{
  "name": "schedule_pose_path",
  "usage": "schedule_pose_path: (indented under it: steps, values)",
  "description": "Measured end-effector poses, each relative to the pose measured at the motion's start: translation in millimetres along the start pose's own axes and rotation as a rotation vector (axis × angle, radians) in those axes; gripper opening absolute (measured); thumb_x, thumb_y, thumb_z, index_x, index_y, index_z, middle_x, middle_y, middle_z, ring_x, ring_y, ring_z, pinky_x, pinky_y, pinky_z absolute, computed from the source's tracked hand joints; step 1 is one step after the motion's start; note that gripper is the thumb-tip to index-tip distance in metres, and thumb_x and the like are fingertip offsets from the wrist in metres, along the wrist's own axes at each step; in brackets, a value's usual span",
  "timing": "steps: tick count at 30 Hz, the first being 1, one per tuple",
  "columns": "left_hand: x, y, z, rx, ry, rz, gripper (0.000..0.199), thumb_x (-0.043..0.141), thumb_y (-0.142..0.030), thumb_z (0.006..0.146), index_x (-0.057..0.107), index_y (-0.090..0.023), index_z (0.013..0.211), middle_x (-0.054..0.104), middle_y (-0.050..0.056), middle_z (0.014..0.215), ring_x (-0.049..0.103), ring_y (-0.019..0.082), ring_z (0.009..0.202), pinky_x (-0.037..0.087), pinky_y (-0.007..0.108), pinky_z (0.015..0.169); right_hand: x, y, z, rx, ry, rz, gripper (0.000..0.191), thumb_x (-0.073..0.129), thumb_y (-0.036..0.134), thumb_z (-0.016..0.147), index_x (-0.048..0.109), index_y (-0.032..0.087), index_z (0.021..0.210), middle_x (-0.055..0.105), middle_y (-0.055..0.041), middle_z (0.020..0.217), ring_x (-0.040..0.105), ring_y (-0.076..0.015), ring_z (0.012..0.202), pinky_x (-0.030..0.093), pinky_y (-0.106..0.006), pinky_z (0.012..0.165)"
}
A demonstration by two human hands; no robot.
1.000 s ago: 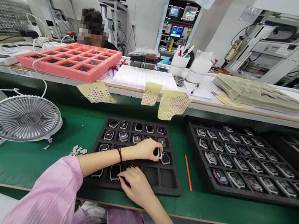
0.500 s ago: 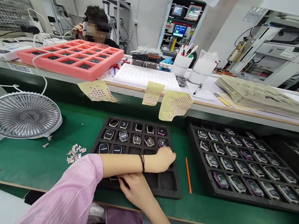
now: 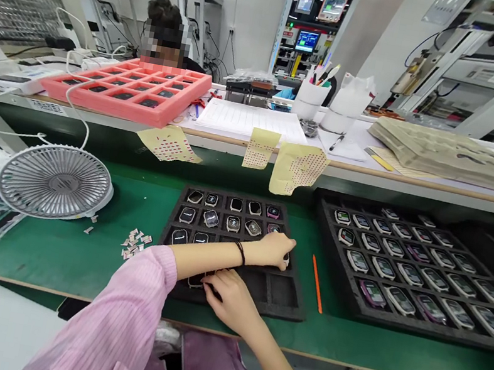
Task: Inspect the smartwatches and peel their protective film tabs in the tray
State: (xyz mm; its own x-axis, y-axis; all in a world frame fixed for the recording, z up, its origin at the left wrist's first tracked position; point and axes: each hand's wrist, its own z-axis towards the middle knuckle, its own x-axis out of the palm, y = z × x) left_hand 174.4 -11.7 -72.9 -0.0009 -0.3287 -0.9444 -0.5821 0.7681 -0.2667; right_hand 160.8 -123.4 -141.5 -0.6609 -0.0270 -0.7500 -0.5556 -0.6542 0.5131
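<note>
Just below the middle of the frame, we have our left hand point(image 3: 275, 251) and right hand point(image 3: 227, 296) apart over 1 black tray point(image 3: 284, 312) of watches point(image 3: 253, 227); we cannot tell whether either grips 1.

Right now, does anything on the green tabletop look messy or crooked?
Yes: small loose pieces lie scattered on the green tabletop beside the fan. In the black foam tray, one smartwatch sits askew, unlike its straighter right-hand neighbour.

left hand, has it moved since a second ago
Yes, the left hand has shifted right across the black foam tray beneath it, toward that tray's right edge.
</note>
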Motion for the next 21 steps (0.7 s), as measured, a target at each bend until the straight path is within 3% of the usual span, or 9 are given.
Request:
schedule_pose_path:
  steps: [5,8,11,15,21]
  values:
    - [-21.7,33,-45,-0.031,-0.201,-0.234,0.039,0.077,-0.028,0.068,0.061,-0.014,0.101,0.071,0.004,0.093,0.066,0.019,0.083,0.045,0.023,0.067,-10,0,-10,0.045,-0.104,0.089,0.020,0.045,0.018,0.093,0.065,0.018,0.093,0.062,-0.0046,0.070,0.058,-0.0189,0.068,0.047,-0.032,0.066]
    - [-37.9,47,-95,-0.103,-0.288,-0.298,0.040,0.078,-0.030,0.066,0.062,-0.017,0.099,0.071,0.002,0.089,0.066,0.018,0.083,0.045,0.022,0.070,-20,-4,-21,0.094,-0.188,0.151,0.021,0.044,0.020,0.094,0.065,0.019,0.095,0.061,-0.0041,0.070,0.057,-0.0184,0.066,0.048,-0.032,0.064]
    - [-44.1,52,-148,-0.193,-0.275,-0.292,0.039,0.076,-0.031,0.066,0.062,-0.018,0.100,0.070,0.000,0.085,0.066,0.018,0.079,0.045,0.022,0.069,-30,-11,-31,0.145,-0.234,0.162,0.019,0.045,0.021,0.094,0.064,0.020,0.096,0.062,-0.0042,0.072,0.058,-0.0182,0.065,0.048,-0.031,0.063]
    - [-26.5,48,-191,-0.285,-0.145,-0.247,0.038,0.074,-0.026,0.067,0.061,-0.018,0.102,0.071,0.002,0.088,0.066,0.019,0.079,0.045,0.022,0.068,-37,-15,-33,0.193,-0.257,0.140,0.017,0.047,0.022,0.094,0.064,0.020,0.096,0.063,-0.0048,0.075,0.059,-0.0183,0.068,0.048,-0.031,0.064]
    - [16.8,47,-193,-0.299,-0.022,-0.078,0.039,0.067,-0.015,0.069,0.057,-0.014,0.107,0.068,0.011,0.101,0.066,0.026,0.090,0.050,0.029,0.073,-33,-12,-26,0.213,-0.203,0.144,0.018,0.046,0.024,0.094,0.063,0.020,0.098,0.065,-0.0058,0.080,0.061,-0.0199,0.076,0.050,-0.033,0.070]
